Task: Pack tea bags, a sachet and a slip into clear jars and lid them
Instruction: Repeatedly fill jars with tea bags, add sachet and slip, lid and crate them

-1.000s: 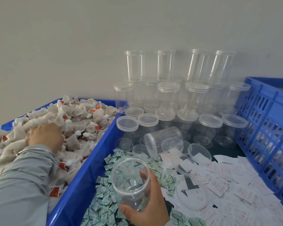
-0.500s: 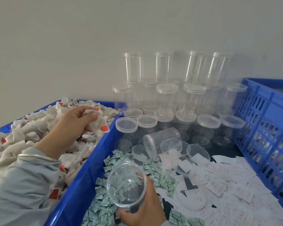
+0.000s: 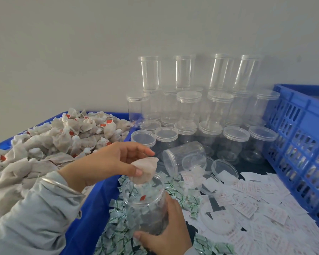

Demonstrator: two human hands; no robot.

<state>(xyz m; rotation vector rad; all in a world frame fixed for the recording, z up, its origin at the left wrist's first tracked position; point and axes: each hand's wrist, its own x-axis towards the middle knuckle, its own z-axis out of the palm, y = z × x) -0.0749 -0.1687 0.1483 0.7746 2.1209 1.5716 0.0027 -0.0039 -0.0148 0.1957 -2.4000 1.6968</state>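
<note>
- Jar (image 3: 145, 205) in your right hand (image 3: 166, 234): open mouth tipped up toward you and a little left, long axis leaning from that mouth down to the base in your palm; fingers and thumb wrap the lower wall.
- Your left hand (image 3: 110, 162) pinches a tea bag (image 3: 145, 170) between thumb and fingertips, its bulk hanging below the pinch, lower end touching the jar's rim.
- A red tag (image 3: 143, 197) shows inside the jar.
- The jar is over the green-printed sachets (image 3: 118, 227), near the blue crate's left wall (image 3: 92, 218).
- Tea bags (image 3: 50, 144) heap in the left blue bin (image 3: 7, 142); white slips (image 3: 256, 208) lie toward the crate's right side.
- Lidded jars (image 3: 201, 111) stack at the crate's far edge; one lidded jar (image 3: 184, 157) lies on its side.
</note>
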